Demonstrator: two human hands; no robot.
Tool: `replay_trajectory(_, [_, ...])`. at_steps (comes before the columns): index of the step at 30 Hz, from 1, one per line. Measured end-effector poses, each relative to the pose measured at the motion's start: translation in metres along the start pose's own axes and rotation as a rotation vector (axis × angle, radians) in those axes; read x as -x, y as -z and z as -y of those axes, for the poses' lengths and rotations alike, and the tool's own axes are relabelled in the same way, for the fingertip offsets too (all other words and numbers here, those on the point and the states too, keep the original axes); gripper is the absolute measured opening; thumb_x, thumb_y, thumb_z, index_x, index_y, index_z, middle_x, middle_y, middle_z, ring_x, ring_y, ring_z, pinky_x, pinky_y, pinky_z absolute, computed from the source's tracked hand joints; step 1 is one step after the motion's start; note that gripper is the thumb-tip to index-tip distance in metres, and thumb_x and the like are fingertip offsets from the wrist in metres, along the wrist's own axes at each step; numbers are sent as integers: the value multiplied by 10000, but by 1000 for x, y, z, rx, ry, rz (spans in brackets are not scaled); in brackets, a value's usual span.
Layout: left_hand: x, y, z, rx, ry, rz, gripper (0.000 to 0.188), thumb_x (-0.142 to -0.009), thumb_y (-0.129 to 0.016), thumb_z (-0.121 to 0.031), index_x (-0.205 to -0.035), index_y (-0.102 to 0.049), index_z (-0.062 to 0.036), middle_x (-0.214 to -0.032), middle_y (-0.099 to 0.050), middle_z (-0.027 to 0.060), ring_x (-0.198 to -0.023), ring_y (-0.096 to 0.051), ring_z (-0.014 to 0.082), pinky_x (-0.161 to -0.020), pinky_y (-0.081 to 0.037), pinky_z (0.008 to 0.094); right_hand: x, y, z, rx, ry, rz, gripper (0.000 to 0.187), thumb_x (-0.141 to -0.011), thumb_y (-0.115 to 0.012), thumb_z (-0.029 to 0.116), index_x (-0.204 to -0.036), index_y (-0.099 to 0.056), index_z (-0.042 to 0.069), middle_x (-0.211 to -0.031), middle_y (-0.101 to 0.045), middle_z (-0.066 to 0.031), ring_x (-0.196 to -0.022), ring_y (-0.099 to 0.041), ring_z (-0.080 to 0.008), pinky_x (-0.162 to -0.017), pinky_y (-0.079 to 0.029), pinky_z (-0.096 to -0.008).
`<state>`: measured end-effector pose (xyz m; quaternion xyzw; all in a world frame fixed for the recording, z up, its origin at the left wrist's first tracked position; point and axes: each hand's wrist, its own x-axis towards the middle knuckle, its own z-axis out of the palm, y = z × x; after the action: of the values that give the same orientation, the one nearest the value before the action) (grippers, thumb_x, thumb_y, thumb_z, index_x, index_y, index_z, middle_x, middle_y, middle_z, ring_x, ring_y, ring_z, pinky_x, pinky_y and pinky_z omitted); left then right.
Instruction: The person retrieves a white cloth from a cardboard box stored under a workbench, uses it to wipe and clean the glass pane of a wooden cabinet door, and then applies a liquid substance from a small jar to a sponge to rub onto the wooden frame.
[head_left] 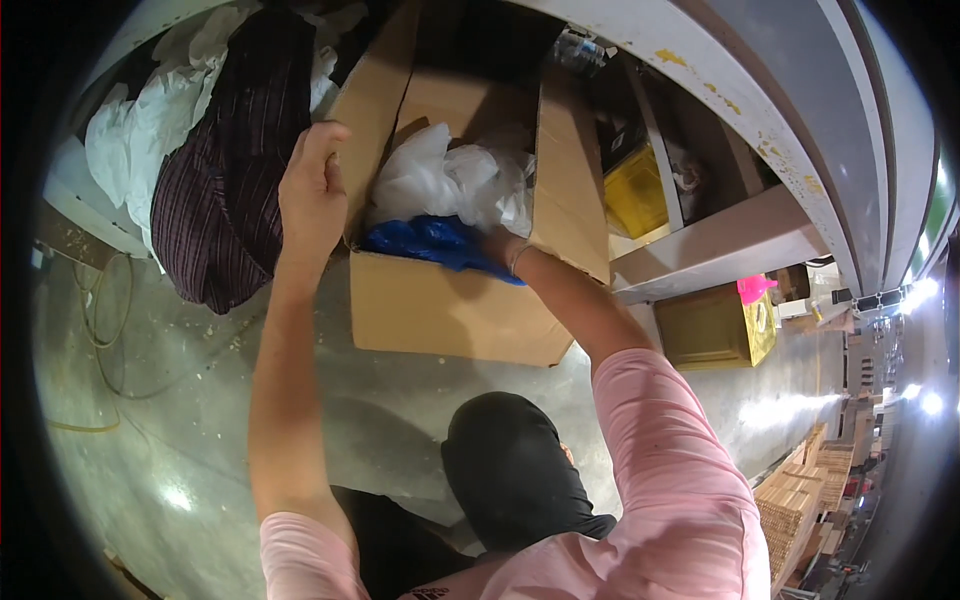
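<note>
A brown cardboard box (pixel 450 305) stands in front of me with its top flaps up. White plastic bags (pixel 430 170) and a blue plastic bag (pixel 440 240) lie inside it. My right arm reaches in over the box's near right side, and my right hand (pixel 500 243) is at the blue bag, its fingers hidden. At the left flap's outer edge is my left hand (pixel 316 195), fingers curled; whether they grip anything cannot be made out. Beside it hangs a dark striped cloth (pixel 225 190).
White plastic bags (pixel 130 145) are bunched at the far left. A metal frame (pixel 720 245) borders the right, near a yellow tin (pixel 705 325) with a pink object (pixel 755 289) on top. Stacked wood (pixel 800 490) lies farther right. A hose (pixel 95 340) lies on the concrete floor (pixel 190 420).
</note>
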<state>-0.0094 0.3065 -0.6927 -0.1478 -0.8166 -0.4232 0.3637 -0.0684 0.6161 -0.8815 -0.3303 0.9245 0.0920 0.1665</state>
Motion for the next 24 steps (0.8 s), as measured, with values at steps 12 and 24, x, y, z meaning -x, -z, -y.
replay_trajectory(12, [1,0,-5,-13,54,26,374,-855,-515,126,-1127,-559,-127,-1021,-608,117,-820,-614,347,-708,-501,387,-1,-4,11,-58,2,-6,251,-911,-564,235,-1001,-708,51,-872,-689,-99,-738,-641,-220,-652,-516,-372])
replay_trajectory(24, [3,-11,-21,-117,31,116,398,-812,-537,118,-1106,-579,-147,-1039,-619,101,-982,-598,361,-795,-502,450,-2,24,-7,-239,-67,-28,222,-917,-589,222,-1013,-698,54,-805,-675,-70,-679,-628,-167,-580,-515,-335])
